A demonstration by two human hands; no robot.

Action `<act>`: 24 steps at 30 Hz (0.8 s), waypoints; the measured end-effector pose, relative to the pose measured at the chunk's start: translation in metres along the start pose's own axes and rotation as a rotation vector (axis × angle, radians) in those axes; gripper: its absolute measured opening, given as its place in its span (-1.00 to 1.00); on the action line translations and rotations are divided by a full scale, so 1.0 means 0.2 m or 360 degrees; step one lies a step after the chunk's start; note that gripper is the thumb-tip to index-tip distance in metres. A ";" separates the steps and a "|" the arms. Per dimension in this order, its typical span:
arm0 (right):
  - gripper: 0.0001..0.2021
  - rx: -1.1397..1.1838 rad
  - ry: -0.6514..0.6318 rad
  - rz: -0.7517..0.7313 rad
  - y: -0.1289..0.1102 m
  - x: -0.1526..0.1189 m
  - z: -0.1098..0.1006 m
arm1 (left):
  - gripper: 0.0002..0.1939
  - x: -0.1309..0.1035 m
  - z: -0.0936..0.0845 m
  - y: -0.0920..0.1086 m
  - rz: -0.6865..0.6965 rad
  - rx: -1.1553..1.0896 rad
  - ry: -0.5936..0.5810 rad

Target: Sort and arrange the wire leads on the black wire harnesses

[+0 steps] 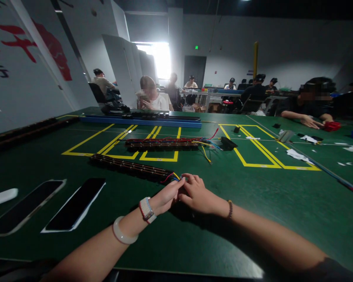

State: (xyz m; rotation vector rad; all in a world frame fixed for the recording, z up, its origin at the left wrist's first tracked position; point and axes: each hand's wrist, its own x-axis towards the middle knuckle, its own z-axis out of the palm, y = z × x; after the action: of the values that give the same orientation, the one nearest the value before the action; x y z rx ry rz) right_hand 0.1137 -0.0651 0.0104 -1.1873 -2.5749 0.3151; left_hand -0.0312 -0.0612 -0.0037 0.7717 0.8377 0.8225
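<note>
Black wired strip, one, lies on green table: presumably stiff, its coloured leads soft, best held mid-length; left hand and right hand meet at the leads, fingers curled nearly together, grip hidden.

Head cam; fwd/down, table nr; far wall seems blurry.

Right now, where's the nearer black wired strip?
The strip lies left of centre in the head view, on the table, its wired end by the left hand.
</note>
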 end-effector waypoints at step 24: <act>-0.67 0.0020 -0.0001 0.0259 0.05 0.05 -0.17 | -0.80 0.03 -0.03 -0.01 -0.0023 -0.0020 0.0135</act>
State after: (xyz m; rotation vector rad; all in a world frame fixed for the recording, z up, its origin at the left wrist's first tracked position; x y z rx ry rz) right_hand 0.1268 -0.0485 0.0408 -1.3951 -2.4777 0.3655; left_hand -0.0333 -0.0556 -0.0097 0.7232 0.9120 0.8516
